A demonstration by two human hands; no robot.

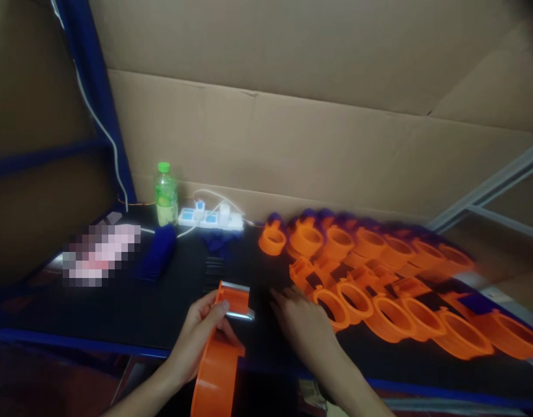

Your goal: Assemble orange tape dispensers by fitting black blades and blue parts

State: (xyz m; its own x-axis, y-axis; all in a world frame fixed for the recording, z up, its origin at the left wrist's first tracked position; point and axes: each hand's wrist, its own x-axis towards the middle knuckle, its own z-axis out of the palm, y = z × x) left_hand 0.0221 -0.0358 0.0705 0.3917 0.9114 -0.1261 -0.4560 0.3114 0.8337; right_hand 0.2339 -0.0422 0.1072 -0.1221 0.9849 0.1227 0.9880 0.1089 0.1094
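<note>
My left hand [201, 330] is closed around an orange tape dispenser [216, 370], thumb on its front end. That end carries a toothed metal blade [236, 286] and a second shiny metal strip [240, 315]. My right hand [307, 324] is low over the black tabletop, just left of the nearest orange dispensers. Its fingers are blurred and dim but look apart, and I see nothing held in them. Several more orange tape dispensers [390, 318] lie in two rows at the right. Dark strips [214, 267] lie beyond my left hand.
A green-capped bottle [165, 200] stands at the back beside a white power strip [211, 220] with plugs and cables. A dark blue block [159, 252] lies in front of the bottle. A pixelated patch covers something at left. Cardboard [292, 139] walls the back.
</note>
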